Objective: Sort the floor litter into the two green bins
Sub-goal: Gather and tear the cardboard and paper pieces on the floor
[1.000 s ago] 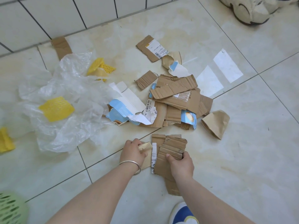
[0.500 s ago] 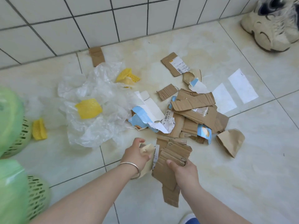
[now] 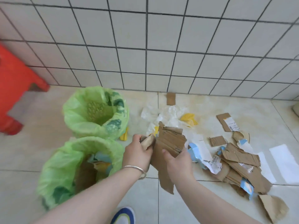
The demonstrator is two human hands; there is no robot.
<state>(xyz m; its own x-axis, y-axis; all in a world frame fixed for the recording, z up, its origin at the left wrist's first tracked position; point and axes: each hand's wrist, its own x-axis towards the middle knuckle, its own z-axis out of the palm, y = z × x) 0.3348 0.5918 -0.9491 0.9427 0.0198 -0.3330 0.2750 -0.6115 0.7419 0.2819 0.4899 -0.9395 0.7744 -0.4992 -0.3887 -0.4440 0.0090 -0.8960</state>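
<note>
Change: half a second ago your hands were low over the litter pile; now both are raised with the load, and both bins show whole at the left of the floor.
Left hand (image 3: 137, 152): you grip a crumpled brown paper scrap (image 3: 148, 140), fingers curled round it; a silver bangle (image 3: 135, 168) sits on the wrist.
Right hand (image 3: 178, 160): your thumb and fingers pinch the cardboard bundle (image 3: 169, 143) at its lower right, so most of the bundle stands above and to the left of the grip, with a strip hanging below.
Cardboard bundle: torn, corrugated, brown, ragged edges.
Near bin (image 3: 53, 168): green liner, cardboard and blue scraps inside, just left of your left hand.
Far bin (image 3: 76, 110): green liner, a mesh base showing through.
Litter pile (image 3: 239, 160): torn cardboard, blue-and-white paper, towards the floor's right edge.
Clear plastic film (image 3: 168, 117): crumpled, with yellow foam netting (image 3: 188, 118), near the wall.
</note>
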